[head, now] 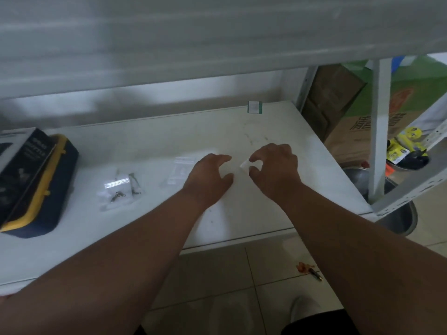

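The right hand [275, 168] pinches one end of a small clear plastic bag [244, 163] between thumb and forefinger, its other fingers curled above. The bag is see-through with a whitish glare, blurred, and held just above the right part of the white shelf [242, 122]. The left hand [210, 176] faces it from just beside, thumb and forefinger spread apart and gripping nothing visible; whether they touch the bag cannot be told. Left of that hand lies a flat clear zip bag [180, 169], then a clear bag with small metal hooks [119, 189]. At the far left sits a blue-and-yellow case [52, 189] with a black box [23, 163] on it.
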